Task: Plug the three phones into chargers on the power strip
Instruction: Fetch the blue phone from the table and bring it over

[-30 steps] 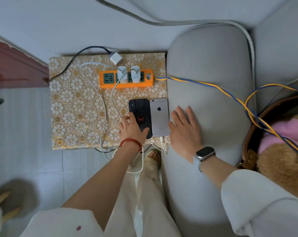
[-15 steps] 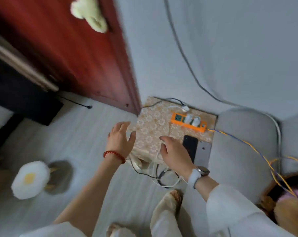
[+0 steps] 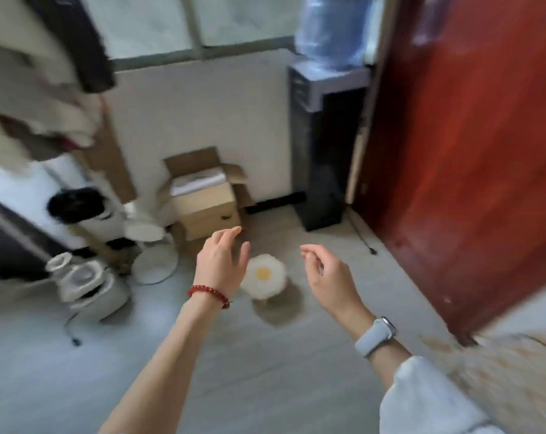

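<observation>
The phones, chargers and power strip are out of view; only a blurred corner of the gold patterned board [image 3: 503,361] shows at the lower right. My left hand [image 3: 223,264], with a red bead bracelet, hangs in the air over the floor, fingers loosely spread and holding nothing. My right hand [image 3: 326,277], with a pale watch on the wrist, floats beside it, fingers loosely curled and empty. Both hands are well away from the board.
A small stool with a fried-egg cushion [image 3: 264,277] stands on the floor under my hands. A cardboard box [image 3: 204,198] sits by the wall, a water dispenser [image 3: 323,145] stands at the back, a red door [image 3: 472,151] is on the right. Appliances [image 3: 86,283] crowd the left.
The view has swung left, away from the board and phones toward the room. Both hands lifted off the board area and now hang empty in the air.
</observation>
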{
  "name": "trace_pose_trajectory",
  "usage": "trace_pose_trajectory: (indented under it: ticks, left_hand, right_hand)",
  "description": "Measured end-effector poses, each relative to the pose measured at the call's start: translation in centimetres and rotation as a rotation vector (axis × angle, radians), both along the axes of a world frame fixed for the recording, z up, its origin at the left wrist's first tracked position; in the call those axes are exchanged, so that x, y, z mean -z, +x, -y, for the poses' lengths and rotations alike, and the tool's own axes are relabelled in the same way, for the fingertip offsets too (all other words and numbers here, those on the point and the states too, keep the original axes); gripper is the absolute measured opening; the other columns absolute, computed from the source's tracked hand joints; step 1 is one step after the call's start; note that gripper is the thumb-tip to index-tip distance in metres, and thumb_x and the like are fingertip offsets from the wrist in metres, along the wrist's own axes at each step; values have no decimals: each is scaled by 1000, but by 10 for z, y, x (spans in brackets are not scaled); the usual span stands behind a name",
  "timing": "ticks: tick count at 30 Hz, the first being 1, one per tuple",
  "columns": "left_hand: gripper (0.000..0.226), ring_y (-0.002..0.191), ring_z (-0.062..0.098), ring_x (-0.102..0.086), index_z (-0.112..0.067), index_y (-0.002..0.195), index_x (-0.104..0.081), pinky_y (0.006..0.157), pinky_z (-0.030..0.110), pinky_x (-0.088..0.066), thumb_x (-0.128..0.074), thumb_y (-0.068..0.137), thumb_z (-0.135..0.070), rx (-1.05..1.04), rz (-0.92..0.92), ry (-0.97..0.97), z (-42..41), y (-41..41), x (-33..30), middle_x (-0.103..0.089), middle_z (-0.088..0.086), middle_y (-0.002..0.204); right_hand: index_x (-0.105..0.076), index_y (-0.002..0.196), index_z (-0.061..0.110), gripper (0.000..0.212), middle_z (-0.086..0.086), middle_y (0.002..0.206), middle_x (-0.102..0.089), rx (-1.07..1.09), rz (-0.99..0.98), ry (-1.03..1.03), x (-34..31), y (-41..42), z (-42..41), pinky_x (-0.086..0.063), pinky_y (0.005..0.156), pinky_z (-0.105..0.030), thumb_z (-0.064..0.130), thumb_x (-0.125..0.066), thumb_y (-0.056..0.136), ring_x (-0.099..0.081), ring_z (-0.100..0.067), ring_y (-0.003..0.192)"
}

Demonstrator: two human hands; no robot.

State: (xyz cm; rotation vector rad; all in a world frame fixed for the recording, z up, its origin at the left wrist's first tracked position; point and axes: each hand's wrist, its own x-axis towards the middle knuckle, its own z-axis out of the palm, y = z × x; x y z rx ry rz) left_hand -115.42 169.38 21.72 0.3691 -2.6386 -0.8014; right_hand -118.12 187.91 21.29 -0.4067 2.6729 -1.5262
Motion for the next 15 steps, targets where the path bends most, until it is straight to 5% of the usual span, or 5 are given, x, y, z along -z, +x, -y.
trace_pose_trajectory:
  ticks: [11, 15]
  left_hand:
    - [51, 115, 31, -53, -8, 119, -56, 95, 43, -43, -43, 80, -38, -796, 114, 45, 274, 223, 14, -60, 13, 120]
    - [41, 120, 28, -48, -11, 124, -52, 99, 43, -39, -51, 88, -30, -993, 153, -5, 360, 279, 20, -55, 9, 128]
  right_hand:
    - [-58, 118, 10, 29, -8, 123, -60, -887, -96, 266, 19, 65, 352, -36, 101, -30, 16, -46, 92, -52, -24, 118]
    - [-55, 121, 13, 32, -7, 127, -58, -1108, -220, 306, 28, 99, 474, -37, 103, -36, 20, -44, 93, -48, -25, 121]
